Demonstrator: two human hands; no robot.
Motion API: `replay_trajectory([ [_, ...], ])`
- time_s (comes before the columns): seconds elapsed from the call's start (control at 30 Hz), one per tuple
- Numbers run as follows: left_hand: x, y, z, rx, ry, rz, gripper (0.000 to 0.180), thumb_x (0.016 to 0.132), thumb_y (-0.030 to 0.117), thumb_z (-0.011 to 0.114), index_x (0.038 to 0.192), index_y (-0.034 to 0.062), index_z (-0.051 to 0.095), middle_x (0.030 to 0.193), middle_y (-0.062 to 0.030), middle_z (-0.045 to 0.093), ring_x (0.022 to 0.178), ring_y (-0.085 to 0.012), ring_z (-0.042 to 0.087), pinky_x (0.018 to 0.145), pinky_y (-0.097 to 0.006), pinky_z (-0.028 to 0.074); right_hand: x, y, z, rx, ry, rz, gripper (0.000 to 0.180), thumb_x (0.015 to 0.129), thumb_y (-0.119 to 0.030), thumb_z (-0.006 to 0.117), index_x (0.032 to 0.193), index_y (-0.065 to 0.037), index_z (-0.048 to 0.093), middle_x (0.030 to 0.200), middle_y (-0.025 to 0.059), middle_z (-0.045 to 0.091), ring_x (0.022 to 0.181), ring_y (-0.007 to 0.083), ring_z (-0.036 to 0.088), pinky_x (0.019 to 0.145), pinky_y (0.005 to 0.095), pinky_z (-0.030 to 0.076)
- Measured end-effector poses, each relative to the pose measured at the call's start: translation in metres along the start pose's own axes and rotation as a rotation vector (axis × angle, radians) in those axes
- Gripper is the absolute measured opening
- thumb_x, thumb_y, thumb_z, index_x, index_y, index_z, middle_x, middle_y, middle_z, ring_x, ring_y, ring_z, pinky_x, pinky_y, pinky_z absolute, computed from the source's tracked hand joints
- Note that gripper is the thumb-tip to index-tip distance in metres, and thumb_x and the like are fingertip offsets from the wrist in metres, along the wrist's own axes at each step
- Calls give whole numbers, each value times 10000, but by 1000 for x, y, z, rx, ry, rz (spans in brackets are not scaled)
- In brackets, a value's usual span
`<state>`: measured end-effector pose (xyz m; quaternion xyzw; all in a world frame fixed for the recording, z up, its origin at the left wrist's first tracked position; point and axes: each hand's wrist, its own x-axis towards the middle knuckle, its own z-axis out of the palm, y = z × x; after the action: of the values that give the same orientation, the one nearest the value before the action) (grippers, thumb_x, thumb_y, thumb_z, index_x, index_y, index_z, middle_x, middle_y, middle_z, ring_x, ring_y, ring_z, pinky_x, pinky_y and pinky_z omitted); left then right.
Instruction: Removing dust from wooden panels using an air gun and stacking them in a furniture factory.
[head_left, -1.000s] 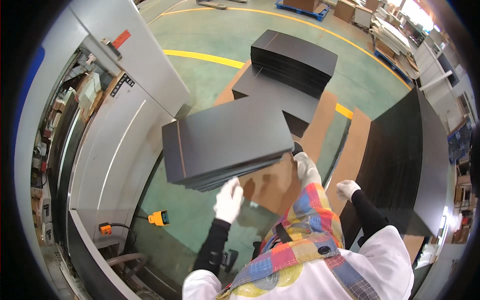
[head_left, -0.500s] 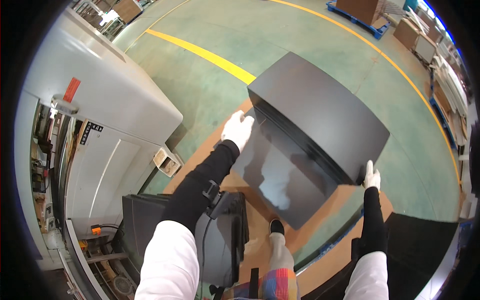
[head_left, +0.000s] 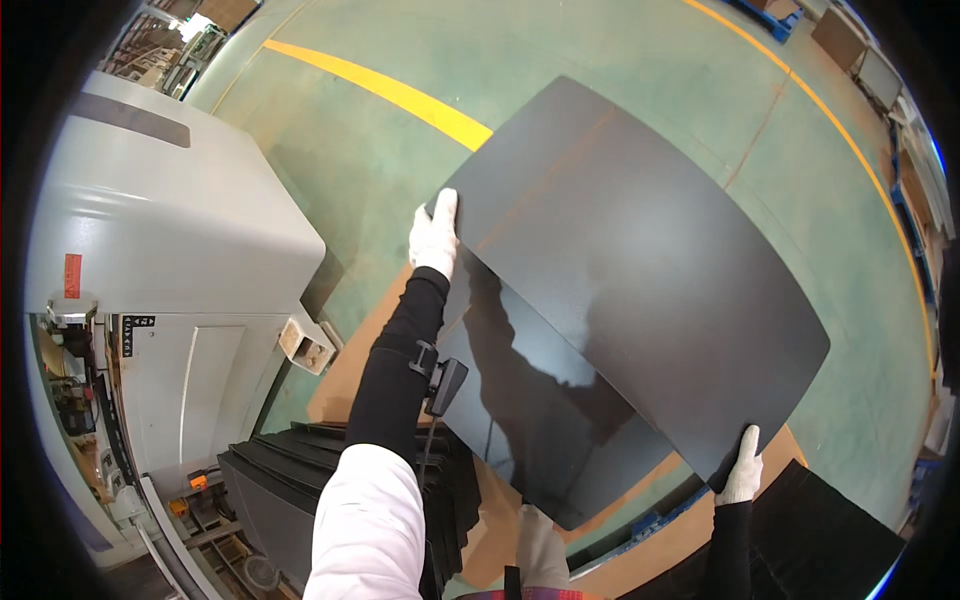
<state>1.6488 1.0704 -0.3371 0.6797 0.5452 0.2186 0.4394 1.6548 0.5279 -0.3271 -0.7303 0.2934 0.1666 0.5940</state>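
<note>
Head view: now has both hands at one and the same upper dark panel (head_left: pixel 670 230), where half a second ago had only the right beside it and the left back by the panel below. Has the left hand (head_left: pixel 434 235) partly curled around the left corner, and the right hand (head_left: pixel 740 468) closed about the near right corner, thumb pointing up; so spans the whole near edge between the two, judging by this with a firm two-ended hold. Shows the upper panel over the far part of the lower dark panel (head_left: pixel 600 445), leaving a shadowed strip bare toward the near edge, all above the brown cardboard (head_left: pixel 340 390). Cannot tell whether lifted clear or only slid, nor whether one sheet or several. Leaves the fanned black sheets (head_left: pixel 300 480) untouched, beyond the cardboard's near left edge.
</note>
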Motion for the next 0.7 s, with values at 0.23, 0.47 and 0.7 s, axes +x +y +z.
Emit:
replay_trajectory([
  [0.23,5,-2,-9,151,1,-5,865,824,691,528,1352,9,469,1247,-210,581,1144,-311,550,979,-376,393,-6,-9,5,291,-159,102,587,907,-412,636,1240,55,513,1108,146,622,929,231,632,812,364,524],
  [0.47,-63,-27,-49,211,-1,-92,819,868,683,458,1381,44,441,1348,-220,519,1265,-347,469,1054,-400,333,20,-17,-26,228,-231,102,580,905,-400,640,1223,71,524,1073,136,637,875,220,644,775,351,527],
  [0.7,-118,-109,-161,255,-669,-8,394,986,282,476,1354,141,489,1323,-160,526,1205,-315,518,1049,-355,382,40,-3,-109,4,-287,51,625,890,-405,641,1282,59,492,1185,135,600,1015,235,610,883,369,490],
])
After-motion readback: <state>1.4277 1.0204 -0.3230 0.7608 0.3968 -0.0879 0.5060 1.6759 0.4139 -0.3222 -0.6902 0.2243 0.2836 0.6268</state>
